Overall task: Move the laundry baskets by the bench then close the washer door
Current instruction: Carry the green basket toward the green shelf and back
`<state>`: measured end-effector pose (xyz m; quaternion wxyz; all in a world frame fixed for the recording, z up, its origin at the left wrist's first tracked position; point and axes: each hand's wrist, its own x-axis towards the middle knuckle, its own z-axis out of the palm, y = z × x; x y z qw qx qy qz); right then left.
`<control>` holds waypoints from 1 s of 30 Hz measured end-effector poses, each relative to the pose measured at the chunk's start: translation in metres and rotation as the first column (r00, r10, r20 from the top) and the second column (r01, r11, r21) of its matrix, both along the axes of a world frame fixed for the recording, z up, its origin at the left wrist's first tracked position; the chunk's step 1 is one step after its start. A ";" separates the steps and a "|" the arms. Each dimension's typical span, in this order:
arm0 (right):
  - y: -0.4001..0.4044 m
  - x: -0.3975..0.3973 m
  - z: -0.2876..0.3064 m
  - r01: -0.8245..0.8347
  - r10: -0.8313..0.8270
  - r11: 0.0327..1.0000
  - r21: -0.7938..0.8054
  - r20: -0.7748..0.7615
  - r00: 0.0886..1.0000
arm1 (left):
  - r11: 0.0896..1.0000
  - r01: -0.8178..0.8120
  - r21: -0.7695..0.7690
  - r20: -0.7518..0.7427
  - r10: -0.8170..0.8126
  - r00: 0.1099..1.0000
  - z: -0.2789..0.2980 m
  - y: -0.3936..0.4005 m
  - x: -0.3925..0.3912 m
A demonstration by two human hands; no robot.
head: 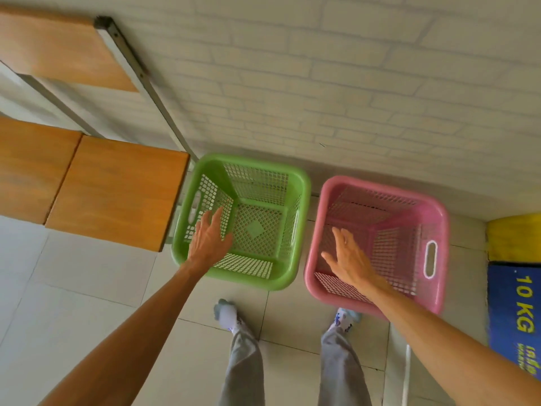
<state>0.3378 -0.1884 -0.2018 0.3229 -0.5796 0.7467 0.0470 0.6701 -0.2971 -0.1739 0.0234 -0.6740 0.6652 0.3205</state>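
our two bare forearms reached forward and down from the bottom of the view, above our grey trousers (243,367) and pale shoes (227,313) on the tiled floor (87,273). our left hand (209,240) was spread with straight fingers over the near left corner of a green basket (301,183), holding nothing; we could not tell if it touched the rim. our right hand (348,259) was likewise flat and spread over the near left part of a pink basket (439,259), gripping nothing. both mesh baskets were empty and stood side by side on the floor against a pale brick-patterned wall (322,83), slightly apart. the green one sat just beside the end of a wooden bench (117,191). a blue mat (512,312) reading "10 kg" lay at the right edge, with a yellow block (512,238) above it.
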 end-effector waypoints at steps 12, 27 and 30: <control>-0.038 0.125 -0.035 0.220 -0.216 0.972 -0.083 0.055 0.975 | 0.994 0.082 0.071 0.085 -0.088 0.993 -0.050 -0.031 0.113; -0.065 0.125 -0.115 0.300 -0.317 0.941 -0.157 -0.101 0.943 | 0.996 -0.074 -0.054 0.100 0.080 0.992 -0.123 -0.075 0.103; -0.076 0.123 -0.121 0.338 -0.359 0.923 -0.184 -0.100 0.928 | 0.994 -0.099 -0.052 0.031 0.101 0.994 -0.137 -0.090 0.105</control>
